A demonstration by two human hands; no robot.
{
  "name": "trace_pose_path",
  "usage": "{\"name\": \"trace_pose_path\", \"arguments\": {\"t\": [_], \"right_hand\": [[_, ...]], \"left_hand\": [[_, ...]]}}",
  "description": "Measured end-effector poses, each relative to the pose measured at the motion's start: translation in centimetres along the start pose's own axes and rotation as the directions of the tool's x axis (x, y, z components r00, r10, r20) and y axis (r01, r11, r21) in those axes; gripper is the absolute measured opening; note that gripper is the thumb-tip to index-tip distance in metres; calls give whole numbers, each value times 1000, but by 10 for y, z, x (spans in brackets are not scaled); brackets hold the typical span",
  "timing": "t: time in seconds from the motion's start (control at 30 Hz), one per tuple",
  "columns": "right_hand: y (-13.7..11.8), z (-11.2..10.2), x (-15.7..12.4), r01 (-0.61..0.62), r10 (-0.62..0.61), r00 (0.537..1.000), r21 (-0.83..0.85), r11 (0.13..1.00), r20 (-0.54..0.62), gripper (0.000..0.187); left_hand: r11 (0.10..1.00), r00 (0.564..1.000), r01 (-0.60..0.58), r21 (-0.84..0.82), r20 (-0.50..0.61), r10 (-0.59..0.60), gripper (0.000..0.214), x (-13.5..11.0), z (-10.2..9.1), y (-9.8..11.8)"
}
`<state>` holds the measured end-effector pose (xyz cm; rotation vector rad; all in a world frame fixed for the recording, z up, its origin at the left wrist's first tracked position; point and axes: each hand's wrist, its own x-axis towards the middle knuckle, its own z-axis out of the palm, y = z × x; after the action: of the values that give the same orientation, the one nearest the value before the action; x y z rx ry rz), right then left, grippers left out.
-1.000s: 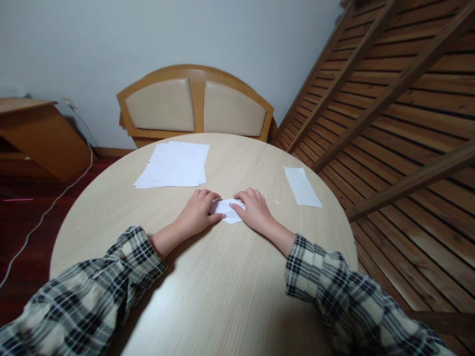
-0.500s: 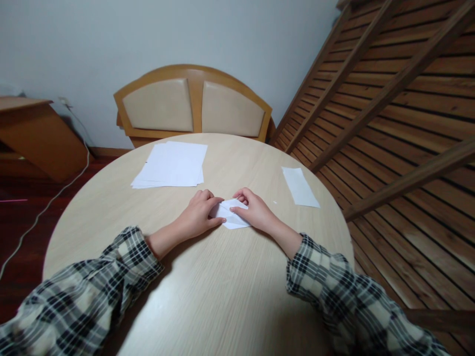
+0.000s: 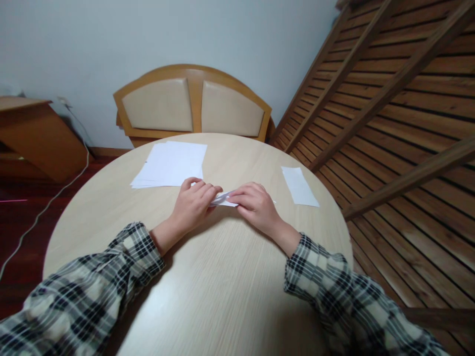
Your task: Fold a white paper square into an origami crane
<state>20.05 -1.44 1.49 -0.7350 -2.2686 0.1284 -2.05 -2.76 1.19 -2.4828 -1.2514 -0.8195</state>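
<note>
A small folded piece of white paper (image 3: 221, 199) is held between my two hands over the middle of the round table. My left hand (image 3: 195, 201) grips its left end, thumb below and fingers curled on top. On the right end, my right hand (image 3: 258, 205) pinches the paper with thumb and fingers. Part of the paper stands up as a slanted flap between the hands. Fingers cover both of its ends, so its full shape is hidden.
A stack of white sheets (image 3: 170, 163) lies at the table's far left, close to my left hand. To the right rests a narrow strip of white paper (image 3: 300, 187). The pale round table (image 3: 222, 287) faces a wooden headboard (image 3: 196, 106); a slatted wooden panel (image 3: 401, 148) leans at right.
The folded paper has shifted away from me and now shows as a thinner shape with a raised flap. Both hands have turned and closed further over its ends.
</note>
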Motion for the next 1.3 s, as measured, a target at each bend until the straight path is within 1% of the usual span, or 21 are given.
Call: {"name": "trace_pose_path", "arguments": {"t": [0.07, 0.13, 0.2, 0.3, 0.43, 0.5, 0.6, 0.67, 0.8, 0.9, 0.93, 1.0, 1.07, 1.13, 1.23, 1.3], "right_hand": [[-1, 0, -1, 19, -20, 1000, -60, 998, -15, 23], [-3, 0, -2, 0, -1, 1000, -131, 991, -5, 20], [-4, 1, -2, -23, 25, 1000, -192, 981, 4, 18], [-2, 4, -3, -3, 13, 998, -189, 982, 54, 20], [3, 9, -4, 30, -4, 988, -165, 986, 156, 21], [4, 11, -4, 34, 0, 983, -179, 983, 182, 20], [5, 12, -4, 32, 12, 980, -215, 976, 200, 19], [6, 14, -5, 19, 35, 977, -248, 969, 212, 19], [8, 19, -7, 6, 73, 962, -286, 958, 264, 18], [11, 21, -8, 13, 56, 960, -243, 970, 274, 18], [12, 21, -9, 13, 48, 961, -221, 975, 272, 18], [13, 21, -11, 5, 42, 964, -176, 984, 264, 17], [14, 20, -14, -16, 50, 965, -134, 991, 256, 15], [15, 19, -16, -41, 64, 966, -98, 994, 249, 13], [18, 19, -17, -63, 73, 969, -48, 997, 236, 10], [21, 18, -16, -74, 74, 973, -8, 997, 221, 7]], "left_hand": [[999, 999, -31, 29, -10, 31, 15, 1, -2, -2], [997, 998, -56, 46, -9, 56, 17, 1, -2, -5], [998, 998, -64, 29, -8, 64, 19, 1, -1, -8], [997, 997, -71, -21, 8, 71, 20, 1, 1, -11], [995, 991, -103, -11, 84, 104, 24, 1, 3, -13], [995, 990, -92, -24, 102, 95, 25, 2, 4, -14], [995, 993, -60, -83, 99, 68, 22, 5, 5, -14], [991, 987, -84, -103, 131, 97, 18, 5, 5, -13], [976, 956, -163, -142, 223, 192, 16, 2, 3, -11], [945, 948, -121, -305, 247, 201, 19, -5, 6, -10], [928, 953, -87, -363, 242, 184, 20, -8, 8, -10], [899, 970, 12, -438, 222, 95, 19, -11, 12, -10], [876, 971, 92, -473, 237, 26, 15, -11, 14, -11], [863, 965, 137, -487, 261, -6, 10, -10, 13, -11], [859, 960, 151, -489, 281, -9, 6, -7, 10, -10], [873, 957, 147, -466, 289, -7, 3, -6, 9, -9]]}}
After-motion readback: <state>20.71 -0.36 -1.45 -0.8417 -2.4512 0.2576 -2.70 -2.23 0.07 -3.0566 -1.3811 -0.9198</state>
